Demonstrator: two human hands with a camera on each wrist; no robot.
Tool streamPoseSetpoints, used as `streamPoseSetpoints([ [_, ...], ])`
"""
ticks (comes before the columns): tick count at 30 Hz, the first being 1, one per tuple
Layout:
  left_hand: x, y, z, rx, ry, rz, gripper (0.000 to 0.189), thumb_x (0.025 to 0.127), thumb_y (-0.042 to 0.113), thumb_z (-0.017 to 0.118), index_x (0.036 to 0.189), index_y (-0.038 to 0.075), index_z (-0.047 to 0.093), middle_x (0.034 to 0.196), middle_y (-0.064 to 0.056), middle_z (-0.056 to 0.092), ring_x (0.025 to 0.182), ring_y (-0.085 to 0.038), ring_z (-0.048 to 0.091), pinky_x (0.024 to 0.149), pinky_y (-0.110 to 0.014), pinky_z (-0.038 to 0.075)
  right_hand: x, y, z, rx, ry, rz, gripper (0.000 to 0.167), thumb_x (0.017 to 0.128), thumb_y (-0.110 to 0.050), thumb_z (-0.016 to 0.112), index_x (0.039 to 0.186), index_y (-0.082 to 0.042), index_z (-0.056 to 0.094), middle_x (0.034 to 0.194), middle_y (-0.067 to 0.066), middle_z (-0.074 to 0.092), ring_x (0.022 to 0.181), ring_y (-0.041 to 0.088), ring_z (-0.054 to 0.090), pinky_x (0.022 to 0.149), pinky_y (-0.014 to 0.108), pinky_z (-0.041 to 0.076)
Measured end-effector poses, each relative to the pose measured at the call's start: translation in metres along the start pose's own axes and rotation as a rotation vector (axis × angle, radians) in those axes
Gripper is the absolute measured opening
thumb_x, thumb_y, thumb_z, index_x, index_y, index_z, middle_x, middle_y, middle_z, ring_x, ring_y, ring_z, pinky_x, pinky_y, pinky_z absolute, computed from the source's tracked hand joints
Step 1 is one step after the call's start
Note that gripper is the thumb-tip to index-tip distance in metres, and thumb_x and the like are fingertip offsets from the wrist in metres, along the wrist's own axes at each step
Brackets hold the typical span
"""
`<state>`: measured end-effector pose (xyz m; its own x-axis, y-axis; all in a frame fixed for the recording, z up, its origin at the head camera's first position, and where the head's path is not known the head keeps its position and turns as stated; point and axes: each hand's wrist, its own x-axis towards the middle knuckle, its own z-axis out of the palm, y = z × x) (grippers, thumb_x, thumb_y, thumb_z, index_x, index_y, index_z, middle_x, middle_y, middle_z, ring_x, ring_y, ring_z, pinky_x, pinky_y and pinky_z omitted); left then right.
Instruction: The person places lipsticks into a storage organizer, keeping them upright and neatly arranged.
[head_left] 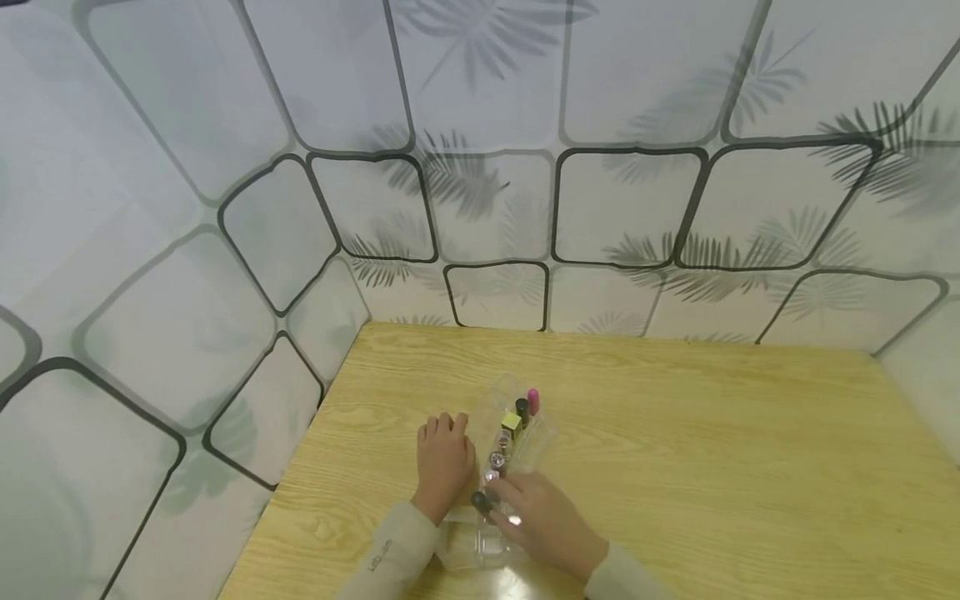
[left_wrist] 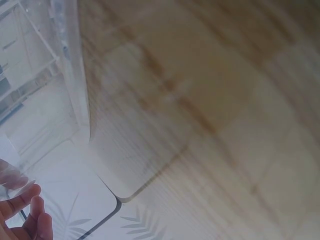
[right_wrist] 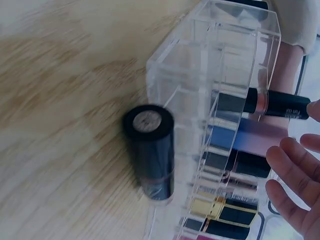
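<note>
A clear plastic organizer (head_left: 459, 542) stands on the table with a row of lipsticks and similar tubes in its slots. My right hand (head_left: 547, 521) is over its near end. In the right wrist view, one fingertip touches the end of a black lipstick tube (right_wrist: 285, 104) sitting in a slot, while the other fingers (right_wrist: 290, 162) are spread apart from it. Another black lipstick (right_wrist: 150, 150) shows in front of the organizer's side. My left hand (head_left: 444, 458) rests along the organizer's left side, fingers loosely bent and holding nothing.
Farther along the row are a gold-and-black tube (head_left: 512, 423), a black tube (head_left: 522, 410) and a pink one (head_left: 533, 402). The wooden table (head_left: 712, 450) meets a leaf-patterned wall covering (head_left: 630, 208) at the back and left.
</note>
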<state>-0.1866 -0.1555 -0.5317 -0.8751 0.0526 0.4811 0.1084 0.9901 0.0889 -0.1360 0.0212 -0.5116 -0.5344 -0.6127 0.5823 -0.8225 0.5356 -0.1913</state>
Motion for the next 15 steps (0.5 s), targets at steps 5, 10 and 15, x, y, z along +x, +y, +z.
streamPoseSetpoints([
  [5,-0.001,-0.001,0.001,-0.011,0.004,-0.003,0.025,0.077,0.014,0.064,0.101,0.009,0.061,0.079,-0.006,0.054,0.076,-0.021,0.047,0.072,-0.035,0.042,-0.010,0.010,-0.002,-0.064,-0.002,0.024,0.031,0.073,-0.026,0.074,0.099,-0.011,0.066,0.087,-0.003,0.068,0.076,0.010,0.063,0.072,0.026,0.052],
  [10,-0.001,-0.001,0.002,-0.009,-0.007,-0.006,0.023,0.078,0.015,0.062,0.101,0.009,0.060,0.080,-0.006,0.054,0.076,-0.021,0.047,0.073,-0.035,0.042,-0.022,0.023,-0.001,-0.128,-0.003,0.066,0.032,0.070,-0.026,0.075,0.095,-0.009,0.066,0.080,-0.003,0.065,0.070,0.008,0.060,0.068,0.026,0.052],
  [15,0.000,-0.001,0.001,-0.024,0.013,-0.002,0.024,0.077,0.014,0.063,0.100,0.009,0.060,0.079,-0.006,0.053,0.075,-0.021,0.046,0.072,-0.036,0.042,-0.028,0.033,-0.002,-0.195,-0.056,0.150,0.026,0.072,-0.026,0.075,0.090,-0.009,0.066,0.077,-0.003,0.064,0.067,0.008,0.057,0.063,0.025,0.050],
])
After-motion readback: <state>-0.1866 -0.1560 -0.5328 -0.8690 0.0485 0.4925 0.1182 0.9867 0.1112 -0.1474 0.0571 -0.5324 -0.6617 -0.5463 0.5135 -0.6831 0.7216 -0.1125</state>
